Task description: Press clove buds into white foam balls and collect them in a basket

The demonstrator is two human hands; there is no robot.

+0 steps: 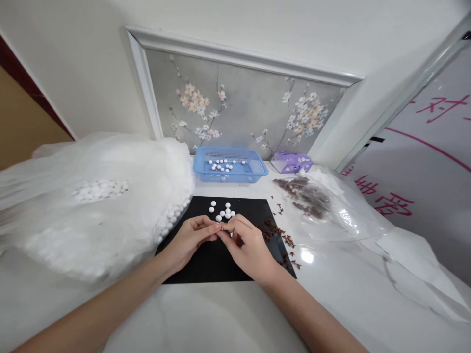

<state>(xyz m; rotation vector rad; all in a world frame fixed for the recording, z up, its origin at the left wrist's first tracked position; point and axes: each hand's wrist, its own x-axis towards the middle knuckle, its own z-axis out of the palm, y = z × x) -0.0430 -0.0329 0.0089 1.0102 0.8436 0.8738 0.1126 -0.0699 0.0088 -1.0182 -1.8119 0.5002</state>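
Observation:
Over a black mat (206,269), my left hand (191,238) and my right hand (248,245) meet at the fingertips. Both are closed in a pinch around something small that the fingers mostly hide. Several white balls (227,212) lie on the mat just beyond my fingertips. Small dark brown pieces (274,230) are scattered at the mat's right edge, to the right of my right hand. A blue basket (231,177) with several white balls inside stands behind the mat.
A large translucent bag (91,211) full of white balls bulges at the left. At the right lies a clear plastic bag (331,211) with brown pieces inside. A purple tissue pack (291,162) rests near the wall, right of the basket.

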